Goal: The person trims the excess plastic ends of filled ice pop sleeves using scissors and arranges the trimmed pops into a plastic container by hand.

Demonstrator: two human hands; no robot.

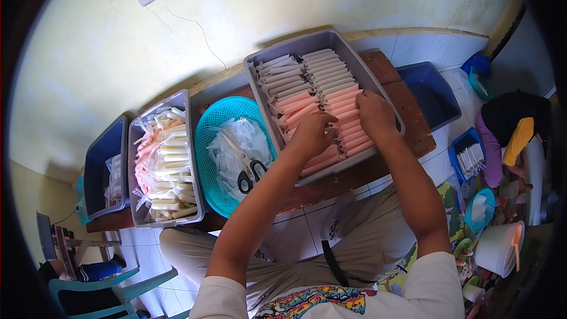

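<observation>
While the pink sticks [353, 136] lie in 2 columns inside the gray tray [349, 54], the left hand [313, 136] curls over them and the right hand [378, 119] bends at their edge, grips unclear; arranging seems underway, the next move likely calling for gentle alignment.

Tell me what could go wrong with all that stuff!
The pink sticks might get squashed if the fingers press too hard, since they lie in tight rows. The left arm might brush the scissors, whose handles look close to it. The basket sits near the table's edge, so a bump could tip it.
</observation>
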